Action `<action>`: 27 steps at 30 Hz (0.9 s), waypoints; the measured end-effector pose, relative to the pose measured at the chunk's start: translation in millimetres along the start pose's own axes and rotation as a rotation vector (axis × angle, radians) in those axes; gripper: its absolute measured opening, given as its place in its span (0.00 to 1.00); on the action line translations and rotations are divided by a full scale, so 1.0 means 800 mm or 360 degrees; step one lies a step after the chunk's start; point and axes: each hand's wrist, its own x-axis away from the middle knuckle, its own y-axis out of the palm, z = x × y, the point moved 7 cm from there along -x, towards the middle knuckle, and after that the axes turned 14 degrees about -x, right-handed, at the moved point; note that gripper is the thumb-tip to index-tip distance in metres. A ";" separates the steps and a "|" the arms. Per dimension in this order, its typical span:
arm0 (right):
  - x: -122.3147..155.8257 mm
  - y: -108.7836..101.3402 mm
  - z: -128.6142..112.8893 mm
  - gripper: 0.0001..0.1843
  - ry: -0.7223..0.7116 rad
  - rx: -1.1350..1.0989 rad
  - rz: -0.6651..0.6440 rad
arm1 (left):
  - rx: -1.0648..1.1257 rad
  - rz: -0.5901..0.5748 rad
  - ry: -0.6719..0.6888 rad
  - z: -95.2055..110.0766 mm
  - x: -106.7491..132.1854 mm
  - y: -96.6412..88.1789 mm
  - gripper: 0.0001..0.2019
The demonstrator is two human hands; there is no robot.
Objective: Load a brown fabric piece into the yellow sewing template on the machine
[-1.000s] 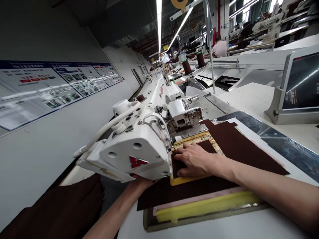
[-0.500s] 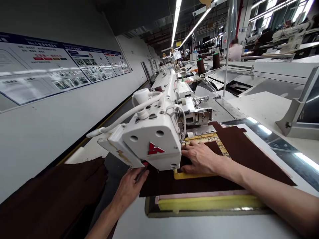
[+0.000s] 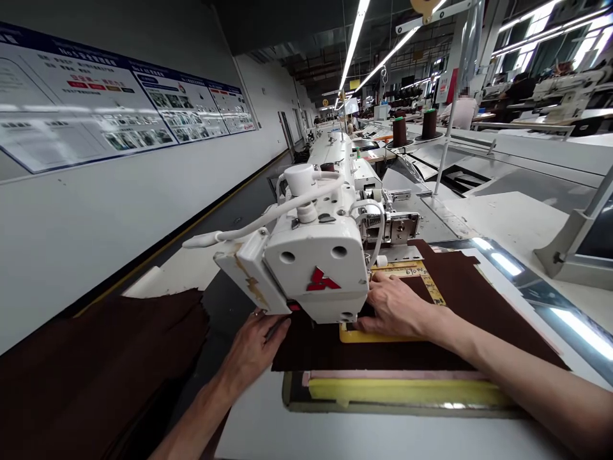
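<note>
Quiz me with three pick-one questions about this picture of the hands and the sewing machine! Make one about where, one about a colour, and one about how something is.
1. Where is the left hand?
A on the wall chart
B beside the white sewing machine
C on the yellow strip

2. What colour is the cloth under the right hand?
A green
B white
C dark brown

3. How is the right hand?
A up in the air
B resting on the cloth
C gripping the yellow strip

1 B: it sits just left of the machine's head.
2 C: dark brown shows around the hand.
3 B: its fingers lie on the cloth.
</note>
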 end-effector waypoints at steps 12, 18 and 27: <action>0.002 -0.002 -0.003 0.19 0.0000 -0.0056 0.0001 | 0.0044 0.0119 0.0050 0.009 -0.002 -0.010 0.15; 0.001 -0.003 -0.005 0.18 0.0002 -0.0071 0.0002 | 0.0099 0.0293 0.0058 0.009 0.000 -0.025 0.16; -0.002 -0.003 0.002 0.22 0.0013 -0.0002 0.0007 | 0.0188 0.0415 0.0055 0.020 0.000 -0.050 0.15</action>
